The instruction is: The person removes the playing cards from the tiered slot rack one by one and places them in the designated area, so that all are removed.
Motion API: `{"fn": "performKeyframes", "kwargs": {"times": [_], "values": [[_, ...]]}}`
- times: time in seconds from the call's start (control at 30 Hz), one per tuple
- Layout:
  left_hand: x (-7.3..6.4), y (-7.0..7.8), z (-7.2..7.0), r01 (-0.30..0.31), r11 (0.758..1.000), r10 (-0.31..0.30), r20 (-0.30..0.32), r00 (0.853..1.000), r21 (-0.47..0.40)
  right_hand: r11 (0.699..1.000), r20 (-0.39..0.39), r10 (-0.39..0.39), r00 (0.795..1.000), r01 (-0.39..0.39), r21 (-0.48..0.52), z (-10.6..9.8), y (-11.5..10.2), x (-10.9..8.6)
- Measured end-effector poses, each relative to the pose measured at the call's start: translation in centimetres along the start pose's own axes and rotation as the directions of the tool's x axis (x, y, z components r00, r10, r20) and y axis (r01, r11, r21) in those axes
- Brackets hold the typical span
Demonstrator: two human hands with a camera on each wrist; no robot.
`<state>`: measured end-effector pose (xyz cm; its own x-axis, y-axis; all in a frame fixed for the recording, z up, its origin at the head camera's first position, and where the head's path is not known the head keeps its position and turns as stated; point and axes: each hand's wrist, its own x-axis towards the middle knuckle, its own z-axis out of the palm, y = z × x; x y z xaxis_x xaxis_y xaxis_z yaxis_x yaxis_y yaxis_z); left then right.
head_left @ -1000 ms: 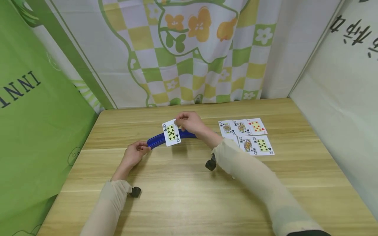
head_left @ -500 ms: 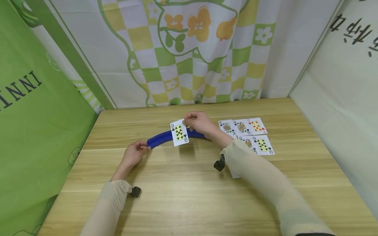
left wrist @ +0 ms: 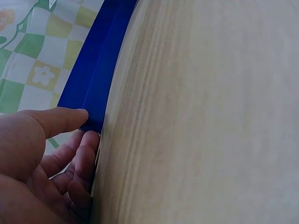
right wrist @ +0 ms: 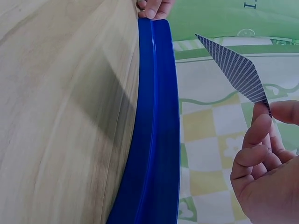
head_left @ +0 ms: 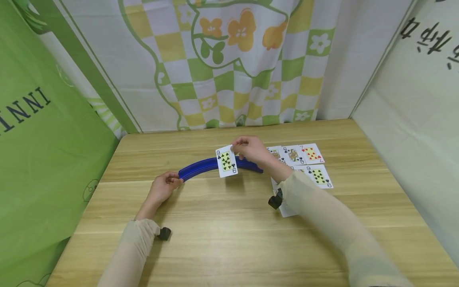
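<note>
A curved blue card holder (head_left: 199,168) with a lengthwise groove lies on the table. My left hand (head_left: 165,187) holds its left end; in the left wrist view the thumb lies over the tip and the other fingers curl beside it. Between thumb and fingers, my right hand (head_left: 252,150) pinches a nine of clubs playing card (head_left: 226,161) by its upper right corner. The card is raised over the middle of the holder, face toward the head camera. From the right wrist view, the patterned back of the card (right wrist: 233,70) shows, apart from the holder.
Face-up playing cards (head_left: 312,154) lie in rows at the right of the wooden table (head_left: 215,239), including a seven of hearts and a nine of spades (head_left: 319,176). My right forearm covers some of them. A patterned curtain (head_left: 229,91) hangs behind the table.
My right hand has moved steadily rightward along the holder with the nine of clubs in its pinch. The left hand and the holder have stayed in place.
</note>
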<state>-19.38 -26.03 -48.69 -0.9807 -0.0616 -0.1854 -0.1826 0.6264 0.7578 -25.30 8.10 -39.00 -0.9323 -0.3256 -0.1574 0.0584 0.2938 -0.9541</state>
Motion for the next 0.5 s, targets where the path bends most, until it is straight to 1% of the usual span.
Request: {"fn": "performKeyframes", "kwargs": {"times": [0.3,0.5], "values": [[0.0,-0.1,0.0,-0.009,1.000,0.009,-0.009,1.000,0.009,0.999,0.002,0.003,1.000,-0.003,-0.044,-1.2,0.2,-1.0],[0.0,-0.1,0.0,-0.009,1.000,0.009,-0.005,1.000,0.007,0.999,-0.005,0.001,1.000,-0.001,-0.037,-2.0,0.6,-1.6]]}}
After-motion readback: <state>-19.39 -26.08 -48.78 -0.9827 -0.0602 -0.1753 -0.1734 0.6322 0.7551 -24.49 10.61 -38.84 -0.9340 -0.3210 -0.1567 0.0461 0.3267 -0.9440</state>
